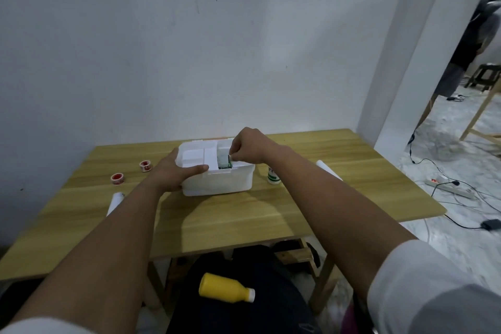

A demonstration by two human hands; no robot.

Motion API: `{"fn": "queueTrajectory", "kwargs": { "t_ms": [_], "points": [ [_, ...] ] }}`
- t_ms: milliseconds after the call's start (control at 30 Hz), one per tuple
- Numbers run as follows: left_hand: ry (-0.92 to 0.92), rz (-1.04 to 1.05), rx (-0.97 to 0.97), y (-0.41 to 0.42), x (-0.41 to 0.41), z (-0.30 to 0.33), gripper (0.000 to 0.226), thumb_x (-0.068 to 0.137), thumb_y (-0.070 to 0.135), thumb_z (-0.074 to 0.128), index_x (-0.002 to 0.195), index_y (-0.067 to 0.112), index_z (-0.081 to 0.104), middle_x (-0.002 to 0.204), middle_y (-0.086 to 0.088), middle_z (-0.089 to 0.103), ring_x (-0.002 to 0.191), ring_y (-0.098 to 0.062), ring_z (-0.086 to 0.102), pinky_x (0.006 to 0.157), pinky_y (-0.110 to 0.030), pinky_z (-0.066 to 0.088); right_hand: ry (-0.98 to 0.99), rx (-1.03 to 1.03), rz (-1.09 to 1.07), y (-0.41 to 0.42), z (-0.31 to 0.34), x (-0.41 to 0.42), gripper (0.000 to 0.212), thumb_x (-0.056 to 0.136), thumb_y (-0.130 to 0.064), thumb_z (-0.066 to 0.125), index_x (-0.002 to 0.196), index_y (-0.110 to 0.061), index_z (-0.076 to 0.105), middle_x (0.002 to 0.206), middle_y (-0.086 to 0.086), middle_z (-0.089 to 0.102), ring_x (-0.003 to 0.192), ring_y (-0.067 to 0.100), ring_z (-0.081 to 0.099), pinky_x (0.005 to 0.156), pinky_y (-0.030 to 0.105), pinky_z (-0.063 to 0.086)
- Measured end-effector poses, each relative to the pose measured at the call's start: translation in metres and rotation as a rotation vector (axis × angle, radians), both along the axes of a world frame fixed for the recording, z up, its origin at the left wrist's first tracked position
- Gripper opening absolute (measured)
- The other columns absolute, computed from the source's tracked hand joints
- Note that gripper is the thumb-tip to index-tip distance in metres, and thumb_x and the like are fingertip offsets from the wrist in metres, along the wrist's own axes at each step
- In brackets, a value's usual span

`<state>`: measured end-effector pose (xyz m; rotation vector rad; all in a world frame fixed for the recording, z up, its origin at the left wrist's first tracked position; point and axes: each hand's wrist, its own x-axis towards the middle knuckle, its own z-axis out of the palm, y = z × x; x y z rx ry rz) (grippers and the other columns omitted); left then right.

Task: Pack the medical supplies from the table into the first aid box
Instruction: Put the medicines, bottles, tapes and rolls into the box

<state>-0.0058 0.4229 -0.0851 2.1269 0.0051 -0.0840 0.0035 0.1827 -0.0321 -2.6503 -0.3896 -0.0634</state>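
Note:
A white first aid box [217, 183] stands open on the wooden table [244, 214], with a white inner tray [195, 157] over its left part. My left hand [173, 171] grips the box's left front corner, thumb lying along the rim. My right hand [249, 148] hovers over the box's right side, fingers pinched on a green-and-white packet [225, 164] that sits partly inside the box. Two red tape rolls [117, 178] [145, 165] lie left of the box. A white rolled bandage [115, 202] lies nearer the left edge.
A small white bottle with a green label [273, 175] stands right of the box, behind my right forearm. A white roll [328, 169] lies further right. A yellow bottle [225, 288] rests on my lap. Cables and a power strip [450, 188] lie on the floor at right.

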Motion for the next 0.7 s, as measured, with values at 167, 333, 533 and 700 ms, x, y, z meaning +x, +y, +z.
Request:
{"fn": "queueTrajectory", "kwargs": {
  "t_ms": [167, 333, 533, 700],
  "points": [
    [-0.023, 0.013, 0.041, 0.000, 0.000, 0.000, 0.095, 0.065, 0.059, 0.087, 0.145, 0.031, 0.044, 0.140, -0.001, 0.054, 0.115, -0.027, 0.053, 0.077, -0.050, 0.062, -0.052, 0.094, 0.033, -0.001, 0.015, -0.023, 0.012, 0.084, -0.014, 0.076, 0.094, -0.012, 0.081, 0.092, -0.003, 0.078, 0.088, 0.010, 0.070, 0.079, 0.025, 0.056],
    [-0.048, 0.041, 0.050, -0.002, -0.003, 0.000, 0.096, 0.063, 0.060, 0.088, 0.144, 0.029, 0.048, 0.135, 0.000, 0.057, 0.112, -0.026, 0.055, 0.081, -0.050, 0.061, 0.038, 0.233, 0.103, 0.003, 0.008, -0.083, 0.006, 0.084, -0.009, 0.074, 0.082, -0.014, 0.078, 0.075, -0.007, 0.076, 0.070, 0.012, 0.075, 0.070, 0.026, 0.062],
    [-0.026, 0.051, 0.036, 0.000, -0.004, 0.000, 0.099, 0.061, 0.062, 0.088, 0.145, 0.026, 0.049, 0.142, 0.000, 0.055, 0.119, -0.027, 0.055, 0.089, -0.052, 0.058, 0.492, -0.150, 0.183, 0.010, -0.054, -0.139, 0.009, 0.082, -0.014, 0.080, 0.090, -0.009, 0.080, 0.079, 0.006, 0.080, 0.073, 0.016, 0.077, 0.067, 0.030, 0.062],
    [0.001, 0.053, 0.007, -0.003, -0.007, 0.002, 0.094, 0.066, 0.055, 0.088, 0.146, 0.026, 0.048, 0.136, 0.002, 0.054, 0.114, -0.025, 0.054, 0.083, -0.050, 0.061, 0.559, -0.383, 0.201, 0.020, -0.073, -0.156, 0.025, 0.077, -0.026, 0.089, 0.081, -0.005, 0.075, 0.072, 0.007, 0.075, 0.062, 0.021, 0.070, 0.057, 0.032, 0.058]
  ]
}}
